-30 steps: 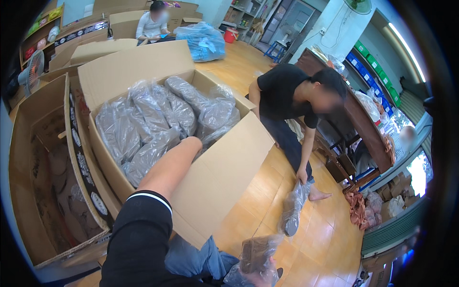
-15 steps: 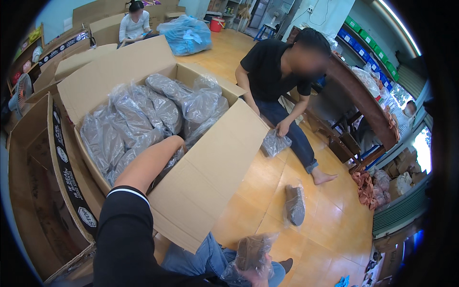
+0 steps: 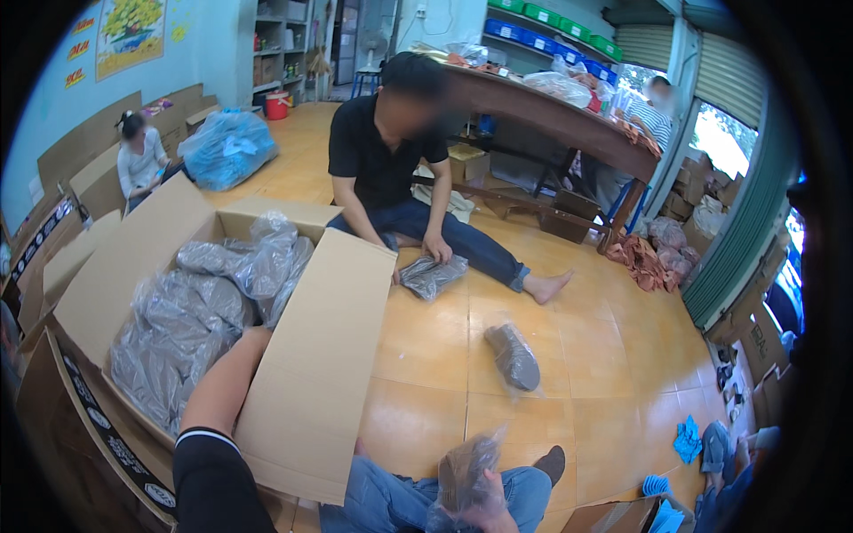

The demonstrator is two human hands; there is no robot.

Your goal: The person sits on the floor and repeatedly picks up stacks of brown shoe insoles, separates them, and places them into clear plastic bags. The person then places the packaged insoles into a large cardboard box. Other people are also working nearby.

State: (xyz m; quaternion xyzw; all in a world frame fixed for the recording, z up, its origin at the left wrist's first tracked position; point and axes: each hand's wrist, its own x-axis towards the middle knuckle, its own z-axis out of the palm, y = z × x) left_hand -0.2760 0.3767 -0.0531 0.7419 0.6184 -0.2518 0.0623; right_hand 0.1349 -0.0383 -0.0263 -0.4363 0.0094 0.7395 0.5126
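Note:
Over the side of a large open cardboard box (image 3: 311, 373) bends my left arm (image 3: 224, 386), in a black sleeve with a white band. My left hand is out of sight behind the box's flap, so its fingers do not show. Clear plastic bags of grey-brown slippers (image 3: 178, 311) fill the box. Above my jeans-clad lap, my right hand (image 3: 487, 506) grips a bagged slipper (image 3: 464, 471), holding it upright by its side. Another bagged slipper (image 3: 514, 358) lies on the tiled floor ahead of it.
A co-worker in black (image 3: 386, 151) sits on the floor beyond the box, one hand on a bagged item (image 3: 433, 275). Another person (image 3: 142, 160) sits far left near a big blue bag (image 3: 229, 151). A long brown table (image 3: 569, 115) stands behind. At lower right are blue scraps (image 3: 687, 440).
The view has swung to the right, so the box and co-worker appear further left. My left arm stays in the box and my right hand keeps hold of the bagged slipper.

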